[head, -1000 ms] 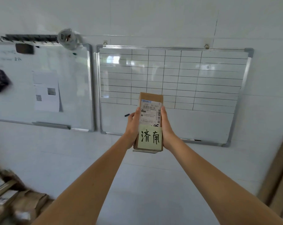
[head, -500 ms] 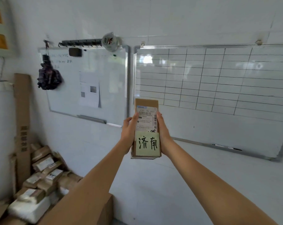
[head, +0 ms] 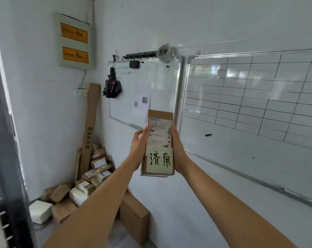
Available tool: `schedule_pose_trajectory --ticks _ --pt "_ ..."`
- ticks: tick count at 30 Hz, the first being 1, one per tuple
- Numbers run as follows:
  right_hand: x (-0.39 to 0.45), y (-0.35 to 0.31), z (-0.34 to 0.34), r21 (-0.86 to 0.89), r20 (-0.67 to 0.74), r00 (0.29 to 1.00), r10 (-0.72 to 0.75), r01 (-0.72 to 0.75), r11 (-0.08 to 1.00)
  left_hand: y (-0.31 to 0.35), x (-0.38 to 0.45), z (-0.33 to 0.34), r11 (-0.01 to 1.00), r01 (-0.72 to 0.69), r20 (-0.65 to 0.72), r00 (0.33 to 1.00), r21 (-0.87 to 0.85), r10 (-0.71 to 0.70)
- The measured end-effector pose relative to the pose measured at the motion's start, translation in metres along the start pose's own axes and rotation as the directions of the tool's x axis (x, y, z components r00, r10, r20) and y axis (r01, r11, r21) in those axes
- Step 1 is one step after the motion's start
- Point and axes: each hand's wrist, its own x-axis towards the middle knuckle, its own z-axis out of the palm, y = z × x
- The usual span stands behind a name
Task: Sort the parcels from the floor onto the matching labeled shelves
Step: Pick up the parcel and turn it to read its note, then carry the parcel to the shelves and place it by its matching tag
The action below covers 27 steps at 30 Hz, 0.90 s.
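Gripping parcel, left hand, right hand

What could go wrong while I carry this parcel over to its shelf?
The yellow note reading 济南 sits loosely on the parcel; if it slips off, the destination is lost. The left hand and right hand only hold its sides, so the parcel might slide down. The floor pile could trip you.

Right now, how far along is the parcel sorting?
Done: nothing shelved can be confirmed; no labeled shelf shows in this view. In hand: one cardboard parcel with a note reading 济南, held up between the left hand and right hand. Left: a heap of parcels lies on the floor in the corner, so most of the job looks undone.
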Motion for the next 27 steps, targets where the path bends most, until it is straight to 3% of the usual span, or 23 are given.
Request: schedule_pose_trajectory --ticks 4,12,20,27 --pt "-0.01 0.011 0.012 0.019 0.076 0.997 0.023 -0.024 1.0 0.002 -0.029 -0.012 0.997 -0.002 -0.146 0.989 0.075 0.013" --pt "-0.038 0.027 0.078 0.105 0.198 0.973 0.118 -0.141 0.984 0.027 -0.092 -0.066 0.99 0.015 -0.297 0.955 0.143 0.029" --pt "-0.084 0.039 0.187 0.195 0.473 0.868 0.153 -0.272 0.942 0.059 -0.169 -0.158 0.989 -0.004 -0.442 0.894 0.151 0.072" --pt "-0.151 0.066 0.289 0.139 0.576 0.797 0.183 -0.316 0.938 0.08 -0.255 -0.245 0.987 -0.027 -0.592 0.797 0.161 0.118"
